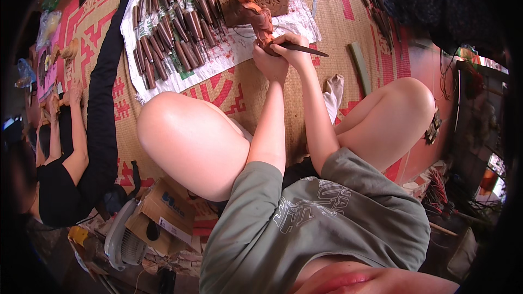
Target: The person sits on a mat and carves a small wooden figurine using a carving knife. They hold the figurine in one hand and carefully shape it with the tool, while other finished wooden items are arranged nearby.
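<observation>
A reddish-brown carved wooden figurine [261, 22] leans up and away from me, its top in front of a carved brown block [277, 1]. My left hand [271, 66] is closed around its lower end. My right hand [293, 42] pinches a slim dark hand tool [309, 50], whose tapered end points out to the right; the other end is hidden by the fingers at the figurine's base. To the left, several chisels [188, 24] with brown wooden handles lie in rows on a white printed sheet [220, 61].
A woven mat [283, 103] with red patterns spreads under my legs. A flat greenish bar [359, 68] and a pale cloth [333, 95] lie right. More dark tools [376, 8] sit at far right. Left, past a black cloth strip [103, 71], another person's hands [71, 95] work.
</observation>
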`<state>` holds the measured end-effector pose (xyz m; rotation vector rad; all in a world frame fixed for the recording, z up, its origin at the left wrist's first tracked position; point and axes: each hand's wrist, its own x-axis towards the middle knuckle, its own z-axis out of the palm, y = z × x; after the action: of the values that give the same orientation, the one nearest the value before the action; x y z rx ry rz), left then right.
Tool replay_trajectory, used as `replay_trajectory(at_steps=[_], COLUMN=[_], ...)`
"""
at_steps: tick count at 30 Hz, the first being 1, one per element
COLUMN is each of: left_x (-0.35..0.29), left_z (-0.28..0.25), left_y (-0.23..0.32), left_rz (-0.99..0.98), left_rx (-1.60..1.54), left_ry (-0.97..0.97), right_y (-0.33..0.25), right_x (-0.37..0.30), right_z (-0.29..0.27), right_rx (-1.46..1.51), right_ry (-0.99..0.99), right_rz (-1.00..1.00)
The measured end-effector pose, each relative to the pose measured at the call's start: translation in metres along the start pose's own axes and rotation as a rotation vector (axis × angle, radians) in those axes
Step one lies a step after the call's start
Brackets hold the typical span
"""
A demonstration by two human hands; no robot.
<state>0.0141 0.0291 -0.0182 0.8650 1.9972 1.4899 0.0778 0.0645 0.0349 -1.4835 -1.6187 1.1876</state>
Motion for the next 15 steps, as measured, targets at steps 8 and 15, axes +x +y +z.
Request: replay_trajectory(at_steps=[8,15], left_x=[-0.002,-0.003], left_z=[0.000,-0.001], left_y=[-0.001,0.005], left_rz=[-0.058,-0.018], left_rx=[0.025,0.065], left_ry=[-0.005,0.033], right_y=[0.002,-0.005], right_x=[-0.009,-0.007], right_z=[-0.004,0.010], right_rx=[-0.077,0.505], right_ry=[0.107,0.261], right_rz=[-0.171,0.170])
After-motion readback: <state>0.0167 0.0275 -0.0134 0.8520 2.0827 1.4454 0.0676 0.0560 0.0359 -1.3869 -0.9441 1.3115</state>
